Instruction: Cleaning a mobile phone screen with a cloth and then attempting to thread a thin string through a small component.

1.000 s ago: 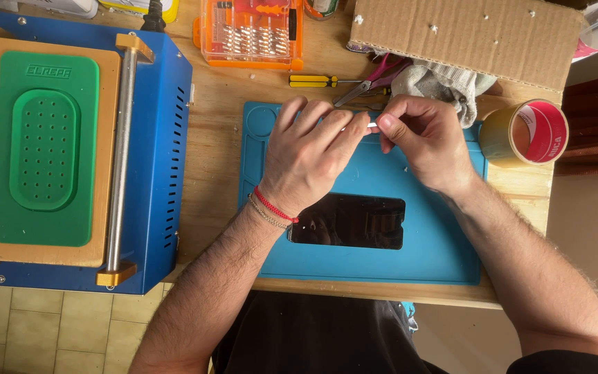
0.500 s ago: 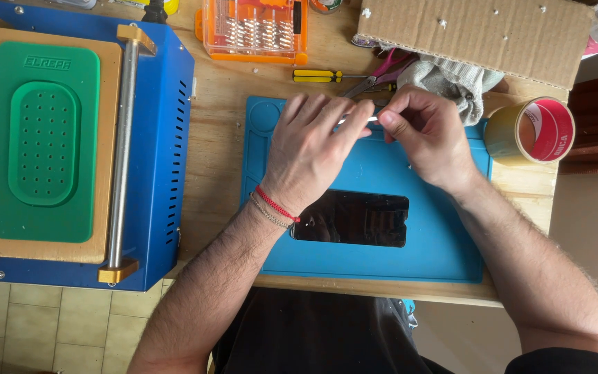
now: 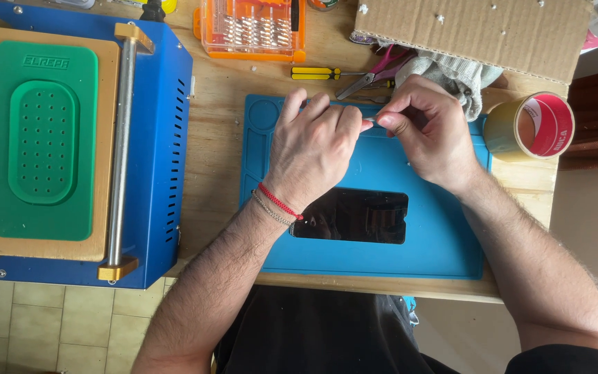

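Both hands have drifted slightly toward the far edge of the mat (image 3: pixel 444 242) since a second ago, and the fingertips have drawn closer together. The left hand (image 3: pixel 313 149) lies palm down over the mat, fingers loosely curled, its thumb and forefinger pinching one end of a small thin piece (image 3: pixel 370 123). The right hand (image 3: pixel 427 131) is narrowed to a pinch on the other end of that piece, which is too small to identify. The piece sits just above the mat's far half, between the two hands. A dark phone (image 3: pixel 354 216) lies flat on the mat near the left wrist, which wears a red cord and a thin chain. Beyond the hands on the wooden surface (image 3: pixel 219 138) lie a yellow screwdriver (image 3: pixel 316 72), pink-handled scissors (image 3: pixel 375 73) and a grey cloth (image 3: pixel 455 73). A tape roll (image 3: pixel 531 127) stands to the right, a blue machine (image 3: pixel 153 152) with a green pad to the left, an orange bit case (image 3: pixel 252 31) behind.
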